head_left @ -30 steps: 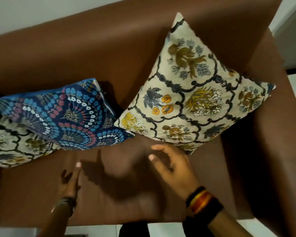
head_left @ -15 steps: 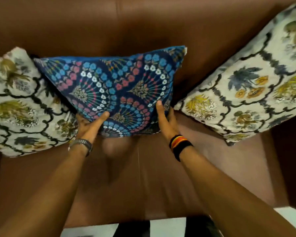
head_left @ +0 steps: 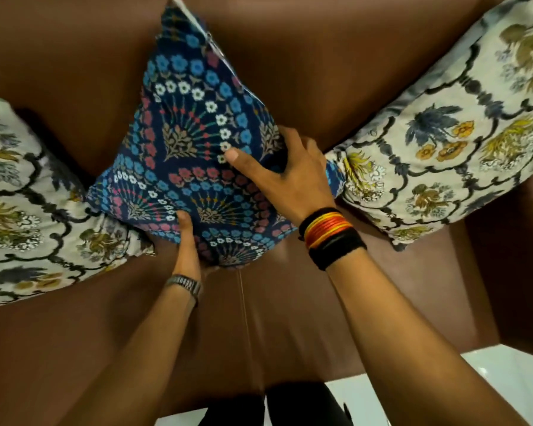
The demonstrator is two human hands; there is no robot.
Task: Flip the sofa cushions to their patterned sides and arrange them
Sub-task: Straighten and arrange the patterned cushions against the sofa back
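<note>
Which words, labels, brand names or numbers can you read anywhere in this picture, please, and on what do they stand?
None: no readable text shows.
The dark blue fan-patterned cushion, held by the left hand and the right hand, carries only print.
The cream floral cushions likewise.
The metal wristwatch shows only its band.
</note>
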